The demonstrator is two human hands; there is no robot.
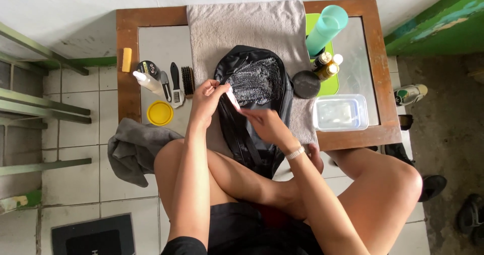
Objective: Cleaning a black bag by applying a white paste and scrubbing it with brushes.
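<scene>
Two hands over black bag (254,91) on grey towel (242,25), low wooden table (126,38). Left hand (206,99) pinching small white brush (232,99) at near end, tip on foamy front panel. Right hand (267,124) flat on bag, fingers loosely curled, gripping nothing, just below brush. Risk: foam dripping onto lap, since bag overhangs table edge; possible slip with wet pinch. Yellow lid (160,113), clear tub (340,112) nearby.

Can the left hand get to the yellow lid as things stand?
Probably yes. The yellow lid lies flat on the table just left of the left hand, with nothing between them. But that hand is pinching a small white item over the black bag, so it would likely need to let go first.
</scene>
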